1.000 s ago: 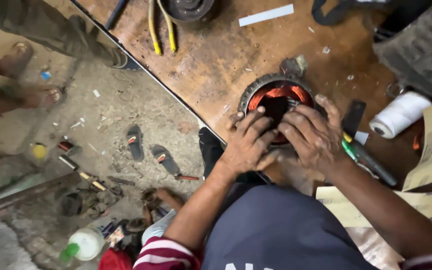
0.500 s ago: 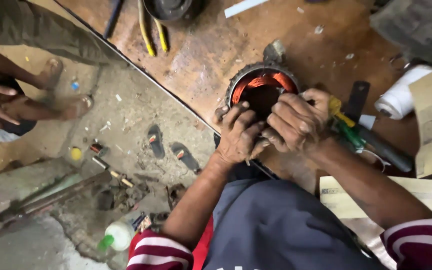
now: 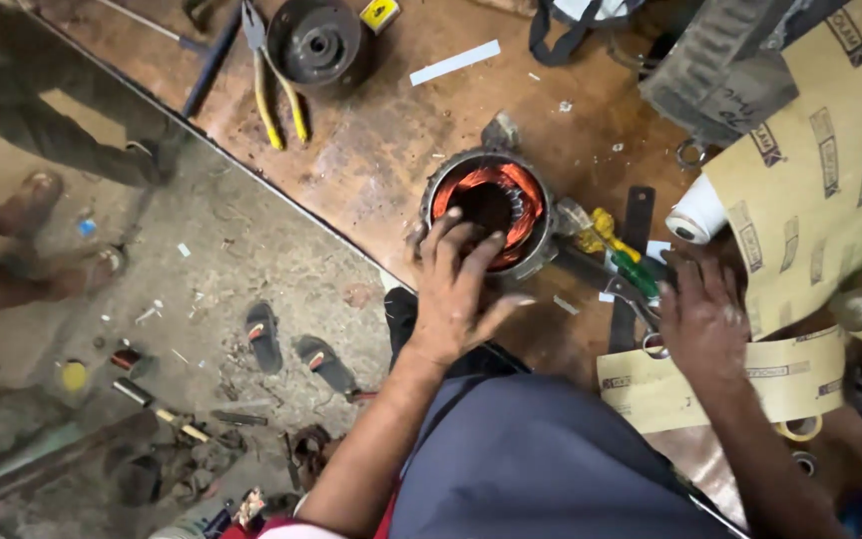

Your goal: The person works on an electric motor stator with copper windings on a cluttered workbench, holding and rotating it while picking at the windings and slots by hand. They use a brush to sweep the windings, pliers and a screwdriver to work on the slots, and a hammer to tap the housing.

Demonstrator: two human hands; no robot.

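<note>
While left hand (image 3: pixel 456 289) fingers splay over stator (image 3: pixel 489 208) rim, right hand (image 3: pixel 702 317) rests open on scissors (image 3: pixel 641 299), gripping nothing.

Small yellow label tag (image 3: pixel 382 13) w/ dark mark, top edge of bench, well above left hand's fingers (image 3: pixel 451 240). Plain white paper strip (image 3: pixel 455 62) lies slanted betw. tag and those fingers. Tan printed paper sheets (image 3: pixel 830 170), dark repeat marks, just right of right hand's fingers (image 3: pixel 695 274).
</note>
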